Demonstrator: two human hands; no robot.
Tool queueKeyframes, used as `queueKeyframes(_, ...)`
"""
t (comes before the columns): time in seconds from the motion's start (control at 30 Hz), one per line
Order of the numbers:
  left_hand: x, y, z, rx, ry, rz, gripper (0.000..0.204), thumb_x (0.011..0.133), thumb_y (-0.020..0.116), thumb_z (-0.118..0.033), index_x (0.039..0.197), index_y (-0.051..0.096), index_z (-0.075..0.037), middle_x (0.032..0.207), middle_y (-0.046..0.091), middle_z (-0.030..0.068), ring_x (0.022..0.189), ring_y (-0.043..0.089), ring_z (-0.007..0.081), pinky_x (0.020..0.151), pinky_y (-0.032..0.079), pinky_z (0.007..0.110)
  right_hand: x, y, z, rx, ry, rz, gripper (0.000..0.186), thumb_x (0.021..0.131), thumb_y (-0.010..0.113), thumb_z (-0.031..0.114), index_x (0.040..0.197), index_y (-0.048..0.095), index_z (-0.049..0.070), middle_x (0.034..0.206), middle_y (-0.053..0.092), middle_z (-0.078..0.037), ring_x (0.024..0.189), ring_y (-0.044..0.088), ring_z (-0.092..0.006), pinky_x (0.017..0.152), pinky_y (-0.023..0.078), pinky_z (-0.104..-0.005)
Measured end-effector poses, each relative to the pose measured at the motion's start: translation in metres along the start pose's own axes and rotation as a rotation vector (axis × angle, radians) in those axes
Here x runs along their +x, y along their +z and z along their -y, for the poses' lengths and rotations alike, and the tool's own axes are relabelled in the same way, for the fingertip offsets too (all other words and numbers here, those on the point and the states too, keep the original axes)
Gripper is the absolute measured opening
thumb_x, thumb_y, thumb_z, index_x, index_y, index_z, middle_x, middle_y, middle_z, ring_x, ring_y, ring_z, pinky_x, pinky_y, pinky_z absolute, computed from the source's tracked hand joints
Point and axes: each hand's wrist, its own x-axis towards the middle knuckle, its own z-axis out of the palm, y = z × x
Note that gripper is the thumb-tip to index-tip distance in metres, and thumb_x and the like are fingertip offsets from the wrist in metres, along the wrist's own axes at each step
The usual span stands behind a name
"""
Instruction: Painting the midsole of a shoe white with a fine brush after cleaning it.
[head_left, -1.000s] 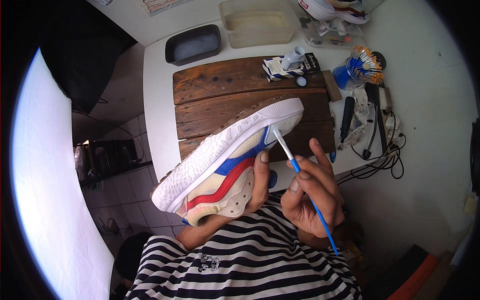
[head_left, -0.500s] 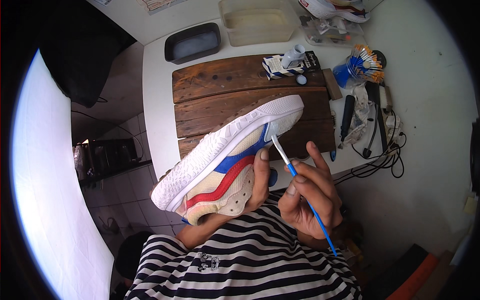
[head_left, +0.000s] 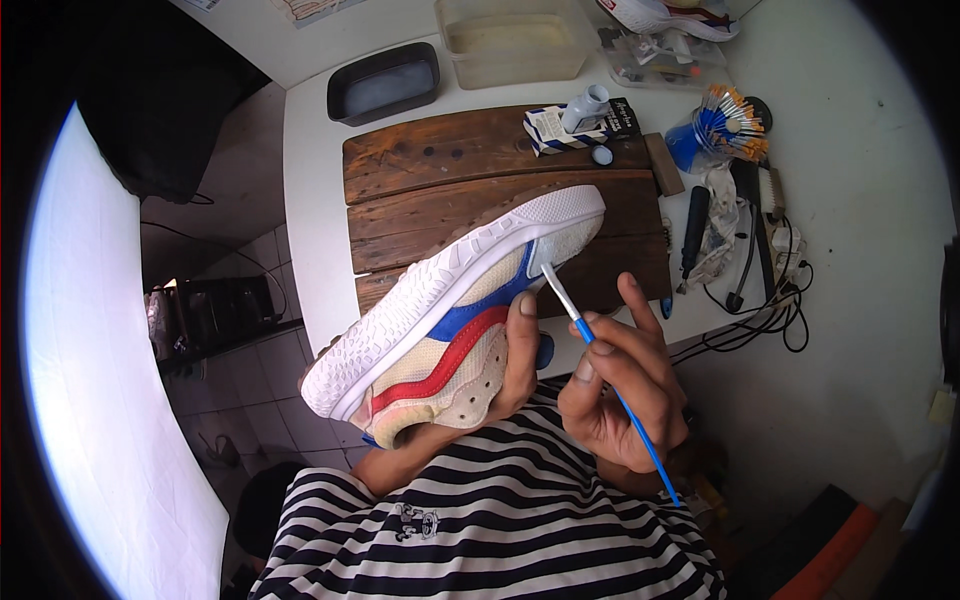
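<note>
Cream mesh, red and blue trim and a white textured sole make up the sneaker (head_left: 400, 320), held aloft on its side, toe toward the upper right, between the striped shirt (head_left: 480, 520) and a dark wooden board (head_left: 430, 225). The left hand (head_left: 517, 372) grips it, thumb against the upper; the right hand (head_left: 632, 400) pinches a blue-handled paintbrush (head_left: 563, 296), its tip at the pale panel near the toe. The board lies on a white desk (head_left: 318, 230) and carries a grey bottle (head_left: 585, 108), a striped box (head_left: 550, 138) and a round cap (head_left: 601, 155). Behind it sit 2 tubs, 1 black (head_left: 385, 112) and 1 clear (head_left: 515, 72); a blue jar (head_left: 685, 148) of brushes (head_left: 735, 125) stands to the right.
</note>
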Motion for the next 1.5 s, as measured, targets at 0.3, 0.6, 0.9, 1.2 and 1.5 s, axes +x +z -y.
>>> queueKeyframes(0.3,0.038,-0.033,0.002,-0.379,-0.358,0.254,0.046,0.099,0.064,-0.013,0.14,0.055,0.006,0.126,0.064,0.0322,0.115,0.066,0.0459,0.098,0.051,0.064,0.009,0.007,-0.005,-0.032,-0.046,-0.075,0.017,0.096,0.059,-0.005,0.112,0.053,-0.009,0.095,0.068,-0.024,0.083,0.075,-0.0301,0.096,0.056,-0.0644)
queueKeyframes(0.6,0.04,-0.028,0.0,-0.553,-0.454,0.087,0.046,0.099,0.063,-0.011,0.14,0.054,0.007,0.127,0.064,0.0302,0.114,0.067,0.0444,0.098,0.052,0.061,0.008,0.008,-0.004,-0.024,-0.042,-0.039,0.017,0.096,0.059,-0.004,0.111,0.054,-0.009,0.095,0.067,-0.024,0.084,0.075,-0.0295,0.097,0.057,-0.0638)
queueKeyframes(0.9,0.002,-0.006,0.001,0.005,-0.013,-0.02,0.037,0.098,0.065,-0.006,0.132,0.06,0.008,0.122,0.067,0.0276,0.106,0.07,0.0414,0.091,0.057,0.057,-0.005,0.01,-0.001,0.029,0.005,-0.061,0.021,0.093,0.067,-0.001,0.113,0.06,-0.005,0.101,0.068,-0.022,0.086,0.075,-0.0279,0.1,0.055,-0.0646)
queueKeyframes(1.2,0.017,-0.015,0.0,-0.482,-0.405,0.185,0.04,0.101,0.064,-0.013,0.131,0.059,0.012,0.118,0.068,0.0298,0.106,0.07,0.0398,0.097,0.054,0.052,0.0,0.005,-0.001,-0.016,-0.026,-0.028,0.016,0.097,0.057,-0.004,0.112,0.052,-0.007,0.098,0.066,-0.024,0.089,0.075,-0.0299,0.099,0.055,-0.0653)
queueKeyframes(1.5,0.035,-0.025,0.002,-0.614,-0.446,0.217,0.039,0.101,0.062,-0.011,0.132,0.058,0.012,0.12,0.067,0.031,0.107,0.07,0.0402,0.099,0.052,0.054,-0.005,0.004,-0.003,0.006,-0.032,0.004,0.018,0.096,0.058,-0.004,0.114,0.053,-0.008,0.103,0.066,-0.024,0.093,0.075,-0.0305,0.1,0.054,-0.0664)
